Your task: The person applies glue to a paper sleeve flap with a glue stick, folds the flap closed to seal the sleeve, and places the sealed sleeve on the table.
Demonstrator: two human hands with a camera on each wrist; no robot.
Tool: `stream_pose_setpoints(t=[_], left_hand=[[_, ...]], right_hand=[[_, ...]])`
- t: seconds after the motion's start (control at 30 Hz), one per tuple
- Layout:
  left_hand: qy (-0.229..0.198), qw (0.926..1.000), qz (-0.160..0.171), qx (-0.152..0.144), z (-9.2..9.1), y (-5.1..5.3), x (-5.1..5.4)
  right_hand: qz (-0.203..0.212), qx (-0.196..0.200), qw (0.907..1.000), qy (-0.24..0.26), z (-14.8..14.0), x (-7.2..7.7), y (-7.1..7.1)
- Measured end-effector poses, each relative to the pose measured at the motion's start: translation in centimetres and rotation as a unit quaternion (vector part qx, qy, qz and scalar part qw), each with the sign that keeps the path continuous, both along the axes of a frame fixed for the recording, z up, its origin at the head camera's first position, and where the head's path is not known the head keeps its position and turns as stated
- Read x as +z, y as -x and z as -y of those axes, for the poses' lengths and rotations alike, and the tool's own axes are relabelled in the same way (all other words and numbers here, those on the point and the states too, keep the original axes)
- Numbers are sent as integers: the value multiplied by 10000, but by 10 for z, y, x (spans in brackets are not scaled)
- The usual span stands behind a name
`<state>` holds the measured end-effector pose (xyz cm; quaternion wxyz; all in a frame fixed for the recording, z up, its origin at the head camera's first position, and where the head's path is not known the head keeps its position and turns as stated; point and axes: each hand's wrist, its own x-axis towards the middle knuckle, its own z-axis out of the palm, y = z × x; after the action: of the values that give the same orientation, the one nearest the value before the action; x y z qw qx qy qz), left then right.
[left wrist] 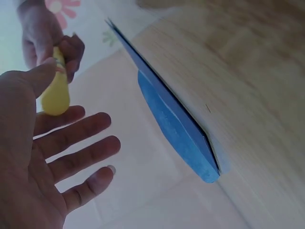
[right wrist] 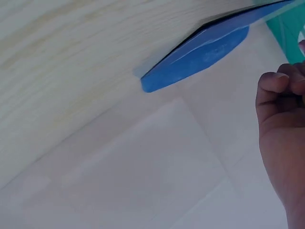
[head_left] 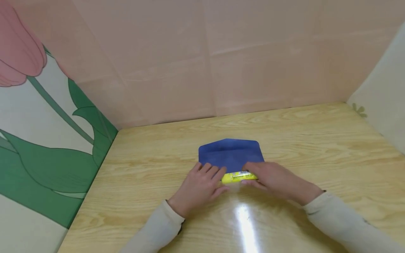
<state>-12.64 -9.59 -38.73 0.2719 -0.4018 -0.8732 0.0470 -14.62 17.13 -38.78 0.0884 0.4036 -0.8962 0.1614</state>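
A yellow glue stick [head_left: 238,176] with printing on its side lies between my hands, over the near edge of a blue envelope [head_left: 231,156]. My right hand [head_left: 278,179] grips its right end between curled fingers and thumb. At the other end is my left hand [head_left: 199,184]; in the left wrist view its fingers [left wrist: 90,155] are spread and fairly straight. The thumb there overlaps the glue stick [left wrist: 56,98], and whether it touches I cannot tell. The envelope lies flat on the table, flap raised at the far side. In the right wrist view the right hand [right wrist: 281,119] hides the glue stick.
The wood-grain table [head_left: 142,158] meets a pink sheet [head_left: 190,70] hung behind it. On the left stands a panel printed with a tulip and green leaves [head_left: 57,168]. A pale panel [head_left: 383,88] borders the right side. Light glares off the table front.
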Motion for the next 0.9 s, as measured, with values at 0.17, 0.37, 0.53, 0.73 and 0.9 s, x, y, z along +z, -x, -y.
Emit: stream_pose_setpoints(t=[0.17, 0.37, 0.53, 0.73, 0.9], left_hand=[[-79, 9997, 137, -186, -2, -1, 3], [-217, 9988, 139, -424, -1, -1, 3], [-247, 9984, 57, -497, -3, -2, 2], [-234, 9984, 198, -480, -4, -4, -2], [-224, 9983, 307, -444, -5, -4, -2]], right_hand=[[259, 44, 9995, 194, 8, 4, -8], [454, -56, 9986, 268, 11, 9, -14], [446, 28, 9986, 286, 11, 9, -14], [-17, 94, 9998, 191, 10, 7, -12], [-376, 78, 9991, 177, 10, 4, -13]])
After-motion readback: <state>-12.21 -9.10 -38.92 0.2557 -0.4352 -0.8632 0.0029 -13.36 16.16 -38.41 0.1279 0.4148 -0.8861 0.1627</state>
